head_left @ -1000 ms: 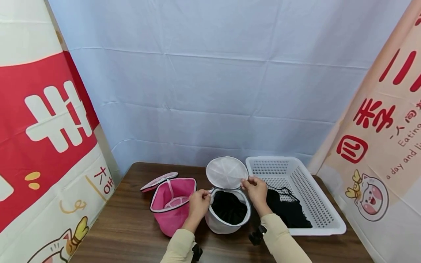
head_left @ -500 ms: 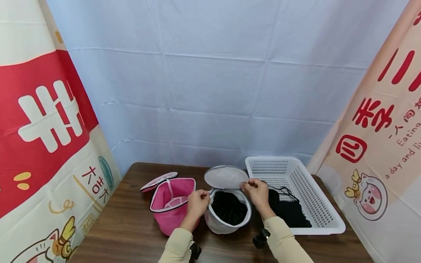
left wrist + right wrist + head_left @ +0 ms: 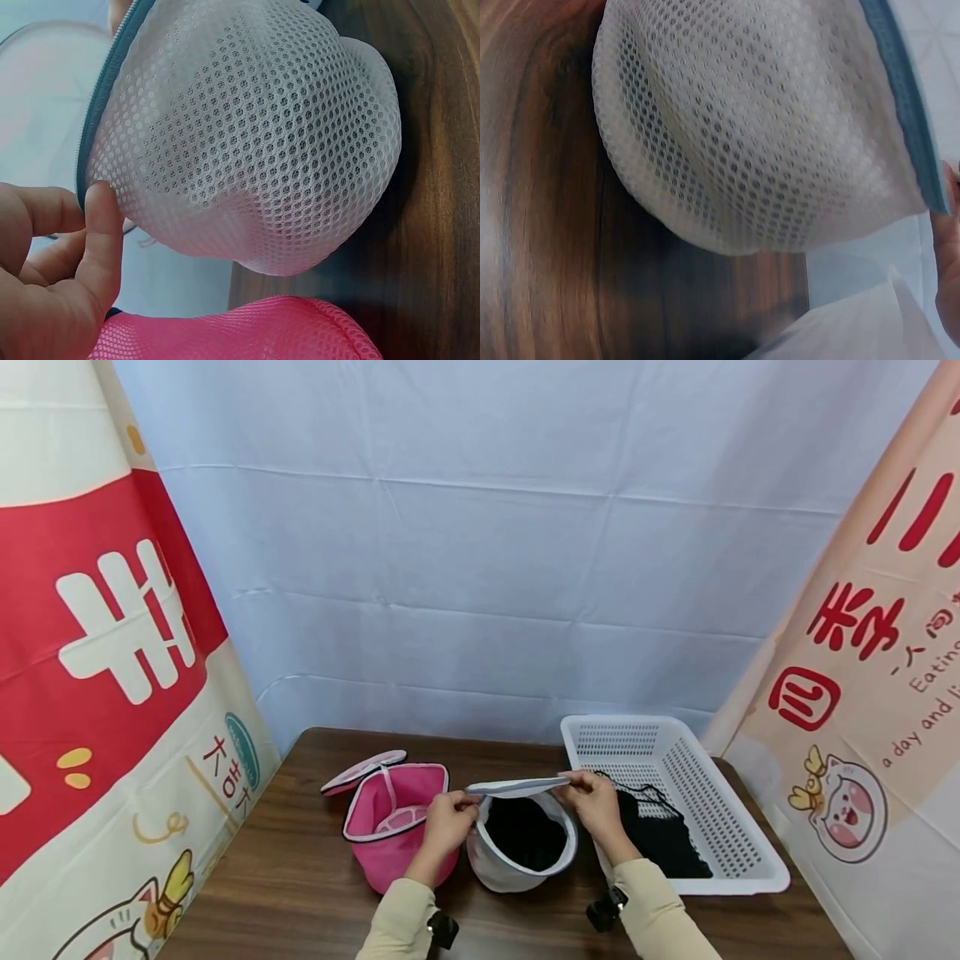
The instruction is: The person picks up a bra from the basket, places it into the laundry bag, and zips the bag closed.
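A white mesh laundry bag (image 3: 501, 870) stands upright on the table with black fabric (image 3: 527, 833) inside. Its round lid (image 3: 517, 788) is tilted nearly edge-on above the back of the mouth. My left hand (image 3: 450, 825) pinches the bag's rim on the left; the left wrist view shows its thumb and fingers (image 3: 103, 232) at the grey-blue zipper edge (image 3: 105, 94). On the other side, my right hand (image 3: 597, 810) pinches the right edge of the lid. The right wrist view shows mostly mesh (image 3: 727, 127), with only part of the right hand (image 3: 948, 262) at the border.
Left of the white bag stands a pink mesh laundry bag (image 3: 397, 864), its lid (image 3: 363, 772) folded back and a light mesh item (image 3: 401, 819) inside. A white plastic basket (image 3: 750, 887) at right holds a black garment (image 3: 667, 847). Cloth hangs behind the wooden table (image 3: 277, 868).
The white bag's lid has swung forward and down from nearly facing me to edge-on, with my right hand holding its edge. My left hand stays at the rim.
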Tool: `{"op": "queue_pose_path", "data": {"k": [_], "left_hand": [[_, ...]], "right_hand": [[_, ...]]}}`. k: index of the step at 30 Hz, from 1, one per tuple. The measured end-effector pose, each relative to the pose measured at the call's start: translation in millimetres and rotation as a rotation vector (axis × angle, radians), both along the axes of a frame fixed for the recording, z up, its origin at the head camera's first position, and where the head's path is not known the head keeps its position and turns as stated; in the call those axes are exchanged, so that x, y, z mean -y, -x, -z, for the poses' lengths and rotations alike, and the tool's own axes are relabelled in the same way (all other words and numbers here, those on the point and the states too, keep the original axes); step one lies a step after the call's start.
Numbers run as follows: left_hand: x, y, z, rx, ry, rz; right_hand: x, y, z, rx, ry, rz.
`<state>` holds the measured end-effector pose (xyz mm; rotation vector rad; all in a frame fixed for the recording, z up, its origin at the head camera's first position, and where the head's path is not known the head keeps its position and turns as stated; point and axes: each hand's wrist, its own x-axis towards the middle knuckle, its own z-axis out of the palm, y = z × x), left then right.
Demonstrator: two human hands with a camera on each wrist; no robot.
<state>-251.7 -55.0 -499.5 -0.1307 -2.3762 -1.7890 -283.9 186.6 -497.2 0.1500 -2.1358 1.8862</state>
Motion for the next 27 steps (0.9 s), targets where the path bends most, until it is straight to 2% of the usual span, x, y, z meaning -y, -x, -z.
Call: {"op": "queue_pose_path", "data": {"k": [6, 11, 16, 21, 27], "left_hand": [[1.7, -0.2, -3.0, 0.026, -0.053, 0.023], [2.8, -0.9, -2.2, 0.039, -0.086, 0.014], [2.8, -1.4, -0.7, 0.052, -0.134, -0.007], [1.8, -0.6, -1.3, 0.052, -0.154, -0.02], [1.9, -0.3, -2.4, 0.06, -0.168, -0.01]], "right_hand": [[-9.4, -0.5, -0.2, 0.02, 0.008, -0.057], [-17.2, -3.5, 0.1, 0.067, 0.01, -0.15], [-26.4, -4.8, 1.6, 0.101, 0.067, -0.226], [-31.0, -4.3, 2.0, 0.113, 0.119, -0.232], [-31.2, -4.3, 0.8, 0.134, 0.113, -0.203]]}}
